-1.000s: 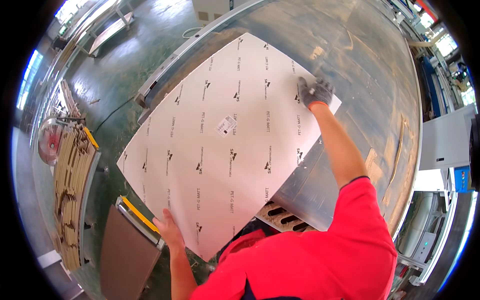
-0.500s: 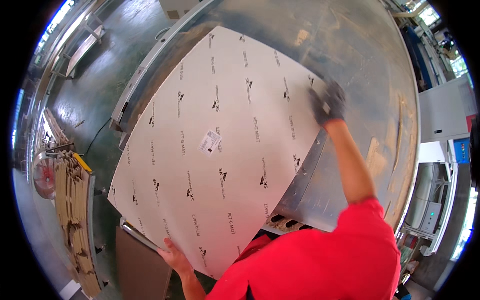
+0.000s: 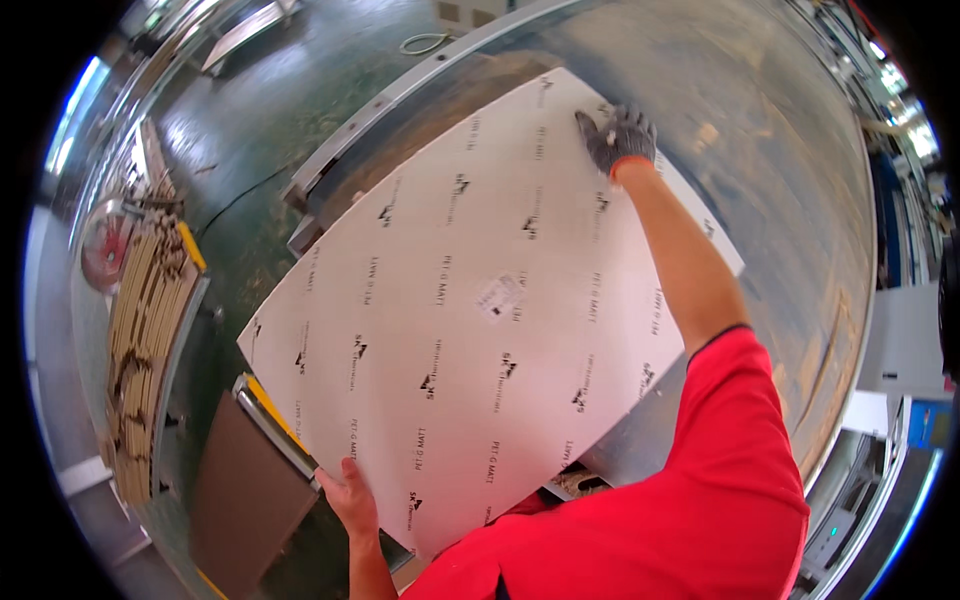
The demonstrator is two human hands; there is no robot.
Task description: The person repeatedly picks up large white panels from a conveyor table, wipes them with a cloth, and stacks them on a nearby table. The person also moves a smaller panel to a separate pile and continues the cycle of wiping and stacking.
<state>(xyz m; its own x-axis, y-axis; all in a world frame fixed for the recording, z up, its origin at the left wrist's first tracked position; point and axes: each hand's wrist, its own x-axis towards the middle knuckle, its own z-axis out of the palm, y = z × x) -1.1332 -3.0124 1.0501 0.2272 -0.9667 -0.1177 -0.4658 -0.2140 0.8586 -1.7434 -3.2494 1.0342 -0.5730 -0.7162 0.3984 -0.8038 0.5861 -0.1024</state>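
A large white panel (image 3: 470, 390) with a film of repeated dark print lies slantwise, partly over a grey metal worktable (image 3: 790, 200). A small white label (image 3: 500, 297) is stuck near its middle. My bare left hand (image 3: 350, 500) holds the panel's near left edge, thumb on the face; its other fingers are partly hidden at the edge. At the far edge, my right hand (image 3: 620, 140), in a dark grey glove with an orange cuff, rests with its fingers spread over the panel. The panel's near corner reaches my red shirt (image 3: 640, 530).
A brown board (image 3: 245, 490) stands low at the left, by a metal bar with a yellow strip (image 3: 275, 410). Stacked narrow strips (image 3: 150, 370) and a round fan (image 3: 108, 245) are farther left. A raised rail (image 3: 400, 90) borders the table; dust and scraps lie on it.
The panel has turned clockwise, its far corner swinging right. My right hand has moved from the panel's right corner to its far edge. The left hand stays on the near left edge.
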